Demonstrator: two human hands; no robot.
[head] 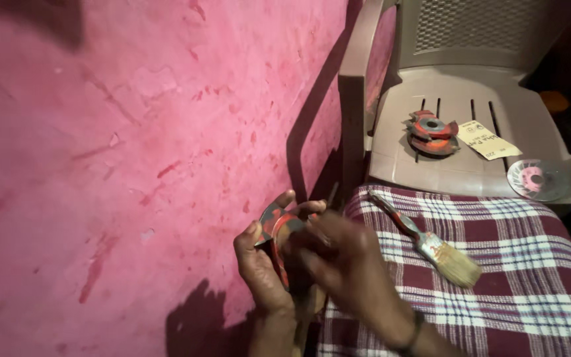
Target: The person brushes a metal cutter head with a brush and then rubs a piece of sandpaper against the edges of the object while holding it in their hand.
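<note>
wall (133, 132) left | chair (470, 86) far right, bearing cutter (432, 132), paper slip (487, 140) right of it, disc (536, 179) at right edge | brush (431, 243) on cloth (497, 284) near right | hands between wall and cloth

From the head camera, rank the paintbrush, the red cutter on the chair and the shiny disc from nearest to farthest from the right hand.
1. Paintbrush, on the checked cloth beside the right hand.
2. Red cutter, on the chair seat beyond.
3. Shiny disc, at the seat's far right edge.
</note>
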